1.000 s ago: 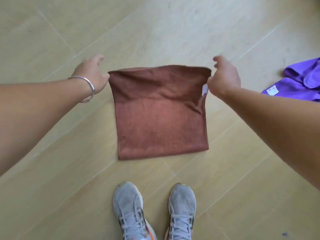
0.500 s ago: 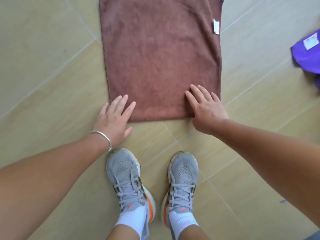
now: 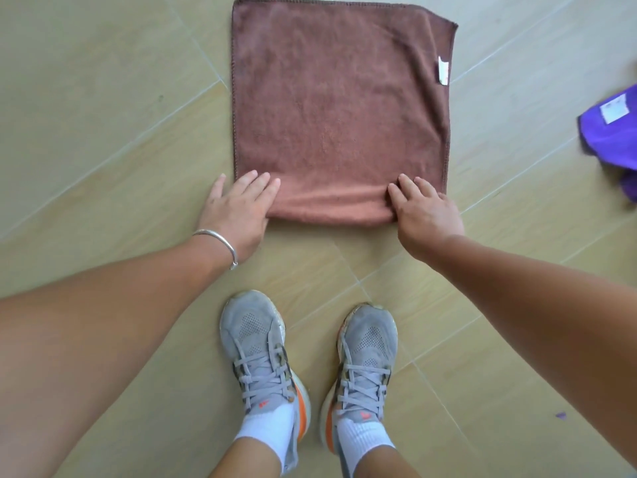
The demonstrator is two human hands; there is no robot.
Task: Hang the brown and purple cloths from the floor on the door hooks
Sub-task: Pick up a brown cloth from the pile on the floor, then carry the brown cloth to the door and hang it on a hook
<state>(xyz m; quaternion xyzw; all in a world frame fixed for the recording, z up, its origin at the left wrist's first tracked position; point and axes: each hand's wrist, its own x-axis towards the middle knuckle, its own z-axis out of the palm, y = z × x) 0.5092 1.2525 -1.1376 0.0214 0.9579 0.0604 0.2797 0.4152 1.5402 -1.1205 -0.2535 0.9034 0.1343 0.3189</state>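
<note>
The brown cloth [image 3: 339,105] lies flat on the tiled floor in front of my feet, a white label on its right edge. My left hand [image 3: 238,208] is at its near-left corner, fingers on top and thumb tucked under the edge. At the near-right corner my right hand [image 3: 425,212] holds it the same way. The near edge bulges up a little between the two hands. The purple cloth [image 3: 612,139] lies crumpled on the floor at the far right, partly cut off by the frame, apart from both hands.
My two grey shoes [image 3: 256,343] stand just behind the brown cloth's near edge. Beige floor tiles [image 3: 103,115] spread all around. No door or hooks are in view.
The hands went from the cloth's far corners to its near edge. They lay flat half a second ago; now thumbs are under the edge, which has bunched up slightly.
</note>
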